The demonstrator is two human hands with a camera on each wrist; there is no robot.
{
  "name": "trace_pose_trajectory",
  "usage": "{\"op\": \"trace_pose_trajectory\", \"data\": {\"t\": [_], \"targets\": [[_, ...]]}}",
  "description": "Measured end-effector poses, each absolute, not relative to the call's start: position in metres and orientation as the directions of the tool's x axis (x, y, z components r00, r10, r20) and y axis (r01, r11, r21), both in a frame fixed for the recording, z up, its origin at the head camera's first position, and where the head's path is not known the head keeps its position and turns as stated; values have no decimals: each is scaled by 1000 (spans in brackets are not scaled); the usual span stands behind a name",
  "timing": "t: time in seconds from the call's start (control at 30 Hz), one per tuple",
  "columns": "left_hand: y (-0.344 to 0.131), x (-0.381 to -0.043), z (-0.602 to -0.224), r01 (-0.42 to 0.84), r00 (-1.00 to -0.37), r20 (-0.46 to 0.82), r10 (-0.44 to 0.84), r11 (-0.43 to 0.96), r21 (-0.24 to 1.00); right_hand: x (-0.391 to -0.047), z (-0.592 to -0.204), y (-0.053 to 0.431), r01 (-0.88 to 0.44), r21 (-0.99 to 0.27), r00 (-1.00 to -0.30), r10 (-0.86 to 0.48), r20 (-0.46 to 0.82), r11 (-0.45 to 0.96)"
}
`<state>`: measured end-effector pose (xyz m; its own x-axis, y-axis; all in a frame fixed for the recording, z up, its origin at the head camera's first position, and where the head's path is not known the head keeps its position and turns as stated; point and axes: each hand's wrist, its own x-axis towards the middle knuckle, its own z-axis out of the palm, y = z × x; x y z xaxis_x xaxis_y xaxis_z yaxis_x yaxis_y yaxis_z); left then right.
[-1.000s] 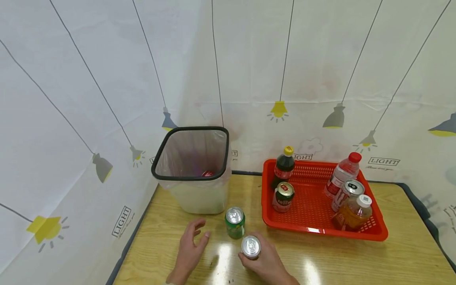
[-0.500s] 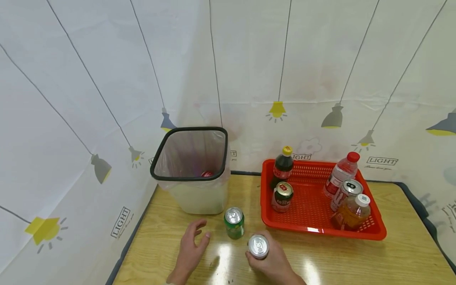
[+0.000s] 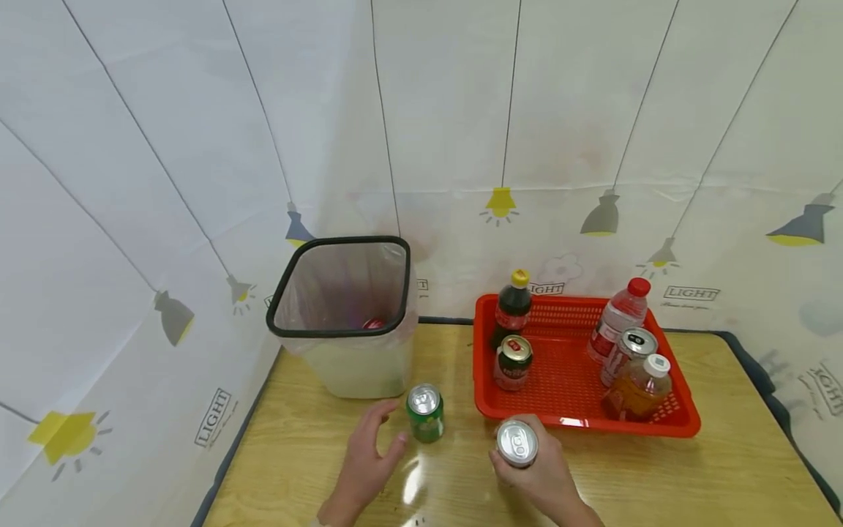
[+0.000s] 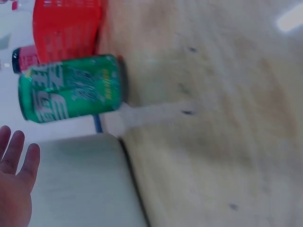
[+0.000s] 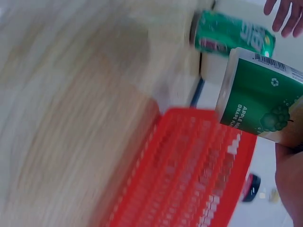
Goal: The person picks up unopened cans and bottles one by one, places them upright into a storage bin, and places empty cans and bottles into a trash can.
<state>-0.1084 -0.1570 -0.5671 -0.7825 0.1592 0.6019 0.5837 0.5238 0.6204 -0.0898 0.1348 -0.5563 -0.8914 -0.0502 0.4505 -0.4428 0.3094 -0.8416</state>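
Note:
In the head view my right hand grips a drink can by its side, silver top facing up, near the front of the red basket. Its green label with a grape picture shows in the right wrist view, where the can's bottom edge hangs over the table. A green soda can stands upright on the table between my hands. Just left of it is my left hand, thumb and fingers spread and holding nothing. The same green can appears beyond the left fingers in the left wrist view.
A lined waste bin with a black rim stands behind the green can, something red inside. The red basket at right holds a cola bottle, a gold-topped can, a red-capped bottle, a silver can and an amber drink bottle.
My right hand has carried its can rightward, away from the green can and toward the basket. My left hand has come closer to the green can, which stays in place.

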Motion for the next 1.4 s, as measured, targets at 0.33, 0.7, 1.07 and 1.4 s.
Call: {"op": "trace_pose_trajectory", "data": {"t": [0.33, 0.7, 1.07, 1.4], "targets": [[-118, -118, -552, 661, -738, 598, 313, 512, 549, -93, -520, 180, -423, -834, -875, 79, 478, 353], [-82, -115, -549, 683, -729, 506, 460, 529, 503, -141, -453, 215, -248, -790, -896, 178, 407, 561], [-72, -108, -557, 657, -754, 465, 465, 520, 546, -225, -458, 229, -103, -803, -979, 85, 187, 588], [-81, -102, -560, 623, -781, 438, 444, 524, 581, -264, -487, 229, 89, -802, -993, 113, -27, 590]]}}
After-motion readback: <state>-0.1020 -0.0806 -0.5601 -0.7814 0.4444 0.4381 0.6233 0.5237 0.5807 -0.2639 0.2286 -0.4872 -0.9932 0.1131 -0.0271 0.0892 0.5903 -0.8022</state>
